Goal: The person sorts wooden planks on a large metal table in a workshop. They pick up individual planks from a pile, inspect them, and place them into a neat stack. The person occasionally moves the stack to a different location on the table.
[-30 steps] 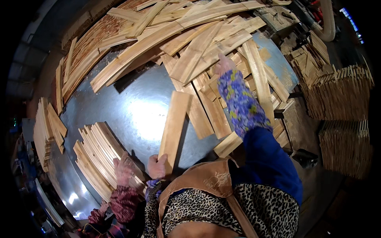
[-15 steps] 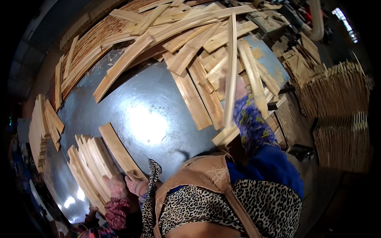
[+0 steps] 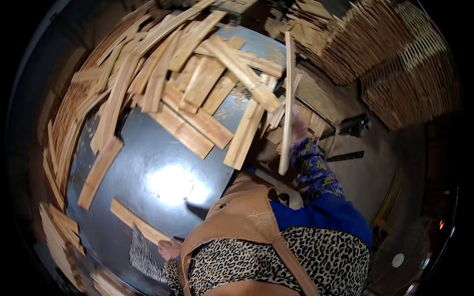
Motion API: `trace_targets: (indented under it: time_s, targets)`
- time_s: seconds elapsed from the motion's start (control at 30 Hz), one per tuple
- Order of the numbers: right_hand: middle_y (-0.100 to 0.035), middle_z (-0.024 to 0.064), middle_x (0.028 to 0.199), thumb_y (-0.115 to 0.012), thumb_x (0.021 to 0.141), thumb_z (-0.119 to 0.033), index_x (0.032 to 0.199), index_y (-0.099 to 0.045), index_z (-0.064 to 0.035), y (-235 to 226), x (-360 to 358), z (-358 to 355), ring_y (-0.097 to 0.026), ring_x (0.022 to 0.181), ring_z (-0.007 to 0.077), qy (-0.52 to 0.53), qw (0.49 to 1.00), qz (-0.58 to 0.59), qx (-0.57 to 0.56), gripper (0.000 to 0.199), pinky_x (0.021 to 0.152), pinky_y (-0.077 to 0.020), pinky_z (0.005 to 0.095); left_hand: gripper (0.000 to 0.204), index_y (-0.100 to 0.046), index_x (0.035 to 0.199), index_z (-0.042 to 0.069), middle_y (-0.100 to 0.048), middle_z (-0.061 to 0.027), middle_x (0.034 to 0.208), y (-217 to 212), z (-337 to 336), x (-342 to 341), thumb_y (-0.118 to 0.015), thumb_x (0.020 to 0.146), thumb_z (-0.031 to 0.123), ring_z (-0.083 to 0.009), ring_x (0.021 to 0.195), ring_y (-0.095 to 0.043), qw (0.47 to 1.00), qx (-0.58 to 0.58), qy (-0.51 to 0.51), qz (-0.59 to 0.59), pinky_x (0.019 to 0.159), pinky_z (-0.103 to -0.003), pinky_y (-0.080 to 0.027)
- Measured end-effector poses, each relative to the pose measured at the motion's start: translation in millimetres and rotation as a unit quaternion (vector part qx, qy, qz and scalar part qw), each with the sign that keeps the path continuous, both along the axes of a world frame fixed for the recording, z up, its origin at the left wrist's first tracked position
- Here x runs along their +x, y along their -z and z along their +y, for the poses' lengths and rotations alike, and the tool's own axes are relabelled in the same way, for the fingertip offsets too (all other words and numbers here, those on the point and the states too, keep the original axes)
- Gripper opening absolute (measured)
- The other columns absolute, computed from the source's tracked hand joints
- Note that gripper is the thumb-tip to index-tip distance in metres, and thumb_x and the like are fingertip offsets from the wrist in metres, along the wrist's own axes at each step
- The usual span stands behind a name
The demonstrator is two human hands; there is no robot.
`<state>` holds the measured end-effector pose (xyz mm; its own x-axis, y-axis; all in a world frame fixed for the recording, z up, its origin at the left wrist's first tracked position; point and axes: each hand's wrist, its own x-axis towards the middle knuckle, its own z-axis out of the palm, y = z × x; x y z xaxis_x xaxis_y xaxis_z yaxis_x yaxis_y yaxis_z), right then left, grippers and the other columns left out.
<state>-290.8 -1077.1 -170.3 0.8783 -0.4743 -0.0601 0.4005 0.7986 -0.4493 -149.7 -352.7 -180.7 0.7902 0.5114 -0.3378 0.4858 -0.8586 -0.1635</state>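
Note:
My right hand [image 3: 299, 126] is closed around a long, narrow wooden strip [image 3: 287, 93], held nearly upright past the right edge of the metal table. Down at the lower left, my left hand [image 3: 170, 249] grips the near end of a flat wooden board [image 3: 139, 223], which lies slanted over the tabletop; some of its fingers are hidden. Between the two, the shiny metal table [image 3: 148, 138] reflects a bright light. Loose boards [image 3: 180, 129] are heaped across the table's far side, beyond both hands.
Stacked wooden slats [image 3: 59, 251] stand at the table's left edge, with more strips [image 3: 111, 285] at the bottom. Tall piles of slats [image 3: 365, 42] rise at the far right. A black object [image 3: 356, 126] and a dark metal bar [image 3: 345, 156] sit right of my arm.
My view has swung to the right. The strip in my right hand has moved out beyond the table edge. My left hand still has its board; the co-worker's hands have left view.

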Motion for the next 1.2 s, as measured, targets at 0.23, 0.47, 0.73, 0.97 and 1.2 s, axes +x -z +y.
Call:
trace_targets:
  time_s: [0.23, 0.47, 0.73, 0.97, 1.2]
  targets:
    - [-0.07, 0.0221, 0.149, -0.067, 0.102, -0.059, 0.149, -0.068, -0.0057, 91, -84, -74, -0.064, 0.141, 0.0396, 0.387, 0.621, 0.625, -0.27, 0.071, 0.121, -0.0467, 0.0475, 0.092, -0.05, 0.166, 0.011, -0.047, -0.0263, 0.168, 66, 71, 92, -0.077, 0.091, 0.057, -0.0488, 0.148, -0.051, 0.992, -0.024, 0.122, 0.017, 0.12, -0.057, -0.048]
    - [-0.072, 0.0226, 0.147, -0.063, 0.105, -0.058, 0.146, -0.07, -0.0037, 93, -94, -48, -0.066, 0.139, 0.0418, 0.286, 0.512, 0.788, -0.185, 0.068, 0.12, -0.0477, 0.0481, 0.094, -0.05, 0.165, 0.009, -0.046, -0.0303, 0.168, 13, 52, 138, -0.08, 0.089, 0.057, -0.0514, 0.149, -0.05, 0.966, -0.045, 0.252, 0.02, 0.121, -0.057, -0.046]
    - [-0.057, 0.02, 0.164, -0.044, 0.117, -0.038, 0.156, -0.056, -0.0118, 180, -72, -82, -0.057, 0.148, 0.0399, 0.066, 0.469, 0.782, -0.404, 0.049, 0.117, -0.0512, 0.0465, 0.073, -0.057, 0.155, 0.003, -0.056, -0.0264, 0.158, -74, -151, 181, -0.086, 0.094, 0.032, -0.0464, 0.143, -0.057, 0.88, -0.236, 0.409, -0.048, 0.119, -0.051, -0.049]
    - [-0.067, 0.0252, 0.151, -0.064, 0.113, -0.039, 0.155, -0.059, 0.0036, 20, 8, -82, -0.064, 0.138, 0.0376, 0.385, 0.543, 0.638, -0.388, 0.06, 0.123, -0.045, 0.0432, 0.069, -0.063, 0.149, 0.0, -0.062, -0.0306, 0.149, -100, -316, 191, -0.088, 0.088, 0.022, -0.0477, 0.138, -0.062, 0.728, -0.341, 0.547, -0.234, 0.114, -0.052, -0.053]
    - [-0.048, 0.0309, 0.168, -0.087, 0.09, -0.044, 0.172, -0.034, -0.0029, -164, 181, 34, -0.053, 0.151, 0.0443, -0.015, 0.407, 0.542, -0.735, 0.106, 0.124, -0.0444, 0.0527, 0.094, -0.052, 0.16, 0.008, -0.053, -0.0247, 0.16, -118, -477, 282, -0.09, 0.083, 0.046, -0.0455, 0.15, -0.05, 0.796, -0.181, 0.558, -0.149, 0.126, -0.056, -0.038]
